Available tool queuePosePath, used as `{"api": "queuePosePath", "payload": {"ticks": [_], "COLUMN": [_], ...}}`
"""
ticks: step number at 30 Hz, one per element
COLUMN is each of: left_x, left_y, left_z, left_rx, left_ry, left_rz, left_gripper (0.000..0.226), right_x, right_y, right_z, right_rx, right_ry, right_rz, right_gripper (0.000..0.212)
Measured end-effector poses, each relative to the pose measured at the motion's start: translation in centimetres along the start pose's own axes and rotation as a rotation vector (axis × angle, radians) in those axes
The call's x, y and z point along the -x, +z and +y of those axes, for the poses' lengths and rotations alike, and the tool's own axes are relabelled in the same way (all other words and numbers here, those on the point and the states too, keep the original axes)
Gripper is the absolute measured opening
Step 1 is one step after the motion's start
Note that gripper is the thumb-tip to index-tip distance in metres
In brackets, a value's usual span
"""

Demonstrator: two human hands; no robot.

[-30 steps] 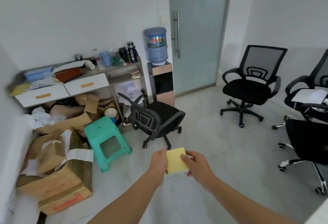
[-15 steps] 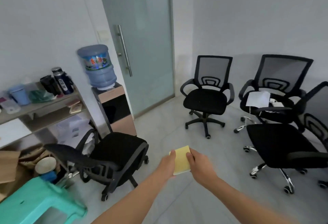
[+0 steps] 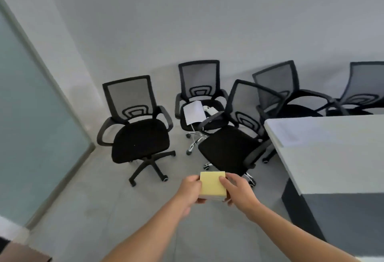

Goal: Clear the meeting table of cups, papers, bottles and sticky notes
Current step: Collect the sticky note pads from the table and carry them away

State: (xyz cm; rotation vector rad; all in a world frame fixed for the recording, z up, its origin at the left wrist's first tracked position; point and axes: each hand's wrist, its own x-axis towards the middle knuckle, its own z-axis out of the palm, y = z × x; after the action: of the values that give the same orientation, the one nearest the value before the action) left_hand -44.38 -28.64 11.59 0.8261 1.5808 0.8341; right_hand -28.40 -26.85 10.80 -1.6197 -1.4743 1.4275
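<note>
A yellow pad of sticky notes [image 3: 212, 185] is held in front of me above the floor, gripped from both sides. My left hand [image 3: 190, 190] clasps its left edge and my right hand [image 3: 239, 191] clasps its right edge with the thumb on top. The grey meeting table [image 3: 332, 153] stands at the right, its corner nearest the chairs. A faint sheet of paper [image 3: 299, 130] lies near that corner.
Several black mesh office chairs crowd the far wall; the nearest two [image 3: 139, 137] [image 3: 234, 149] stand just ahead of my hands. One chair holds a white paper [image 3: 194, 113] on its seat. A frosted glass door [image 3: 31, 120] runs along the left.
My view has swung right, away from the shelf, water dispenser and door, toward the chairs and the table. Both hands keep hold of the sticky notes pad.
</note>
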Motion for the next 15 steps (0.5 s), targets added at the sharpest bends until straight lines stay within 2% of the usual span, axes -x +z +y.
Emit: {"api": "queuePosePath", "payload": {"ticks": [3,6,9,12,15], "left_x": [-4.8,-8.2,-12.8,-16.3,-20.3], "left_y": [5.3,9.7,14.2,17.5,21.2], "left_z": [2.5,4.9,7.9,11.2,14.4], "left_rx": [-0.071,-0.106,-0.162,-0.2,-0.18], "left_ry": [0.003,0.013,0.031,0.039,0.051], "left_rz": [-0.157,-0.261,-0.372,-0.45,-0.502], "left_gripper": [0.032,0.031,0.03,0.027,0.025], "right_x": [-3.2,-6.4,-10.8,-13.9,-17.2], "right_y": [-4.5,-8.2,-12.8,-16.9,-21.0], "right_z": [1.7,2.8,3.4,3.2,3.6], "right_rx": [-0.03,0.049,0.07,0.097,0.006], "right_ry": [0.074,0.115,0.105,0.113,0.13], "right_rz": [0.15,0.266,0.366,0.432,0.484], "right_gripper": [0.046,0.041,0.035,0.031,0.031]}}
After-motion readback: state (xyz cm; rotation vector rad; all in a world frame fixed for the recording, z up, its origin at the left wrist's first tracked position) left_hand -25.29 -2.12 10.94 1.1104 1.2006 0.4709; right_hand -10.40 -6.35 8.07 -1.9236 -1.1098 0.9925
